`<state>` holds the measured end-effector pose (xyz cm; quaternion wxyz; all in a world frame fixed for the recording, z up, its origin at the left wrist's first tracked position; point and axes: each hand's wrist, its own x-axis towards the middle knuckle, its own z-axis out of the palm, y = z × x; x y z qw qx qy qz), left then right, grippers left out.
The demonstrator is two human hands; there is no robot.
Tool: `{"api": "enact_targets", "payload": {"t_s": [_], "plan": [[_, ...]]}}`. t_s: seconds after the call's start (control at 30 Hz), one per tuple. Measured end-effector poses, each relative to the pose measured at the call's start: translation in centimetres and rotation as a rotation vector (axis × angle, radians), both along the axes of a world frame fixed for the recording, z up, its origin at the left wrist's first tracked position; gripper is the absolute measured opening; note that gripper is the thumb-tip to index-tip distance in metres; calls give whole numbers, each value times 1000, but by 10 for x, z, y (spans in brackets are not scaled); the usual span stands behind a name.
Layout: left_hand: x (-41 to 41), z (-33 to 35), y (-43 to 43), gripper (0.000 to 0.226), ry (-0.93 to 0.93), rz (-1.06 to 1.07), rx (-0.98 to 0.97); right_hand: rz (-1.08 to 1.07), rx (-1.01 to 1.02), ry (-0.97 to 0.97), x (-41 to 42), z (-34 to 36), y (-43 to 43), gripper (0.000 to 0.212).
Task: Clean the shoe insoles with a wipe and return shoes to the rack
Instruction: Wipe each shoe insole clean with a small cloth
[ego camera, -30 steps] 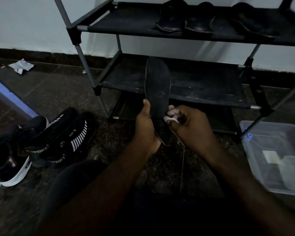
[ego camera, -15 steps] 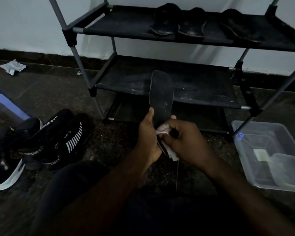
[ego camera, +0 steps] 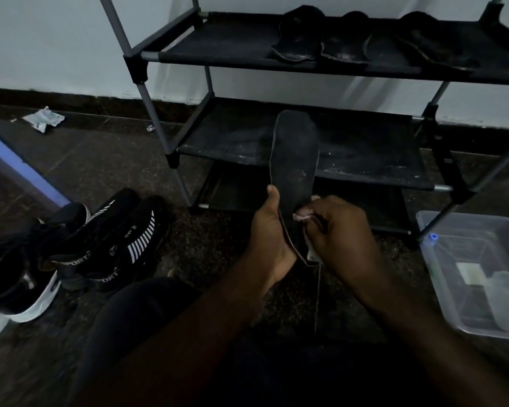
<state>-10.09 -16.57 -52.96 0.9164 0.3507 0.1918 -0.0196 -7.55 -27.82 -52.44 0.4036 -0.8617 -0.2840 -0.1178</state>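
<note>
Two hands meet low in front of the shoe rack (ego camera: 135, 66). Your left hand (ego camera: 272, 230) grips the heel end of a dark insole (ego camera: 296, 160), thumb up along its left edge and fingers wrapped behind it, so that the insole stands nearly upright with its toe end raised in front of the rack's middle shelf (ego camera: 365, 148). Your right hand (ego camera: 340, 239) has its fingers curled round a white wipe (ego camera: 303, 216), pinching it against the lower right part of the insole; another bit of the wipe shows below the hand, near the heel. Several more dark insoles (ego camera: 299, 42) lie side by side on the top shelf (ego camera: 218, 45), towards its right. On the floor to your left stand black shoes (ego camera: 124, 239) with white stripes, close together, and further left other shoes with white soles (ego camera: 33, 304). A clear plastic tub (ego camera: 476, 220) sits on the floor at the right, by the rack's front leg. A crumpled scrap (ego camera: 43, 118) lies near the wall at far left.
</note>
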Motion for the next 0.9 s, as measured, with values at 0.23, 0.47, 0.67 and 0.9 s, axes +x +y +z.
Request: {"api": "enact_targets", "payload": {"t_s": [0.23, 0.47, 0.67, 0.9], "plan": [[3, 3, 6, 77, 19, -20, -51, 371, 86, 412, -8, 17, -4, 37], [0, 6, 2, 76, -17, -10, -50, 192, 25, 131, 0, 1, -1, 27], [0, 6, 1, 77, -5, -18, -21, 127, -19, 182, -2, 2, -1, 23], [2, 2, 1, 70, -13, -7, -34, 67, -48, 54, -4, -2, 0, 22]]}}
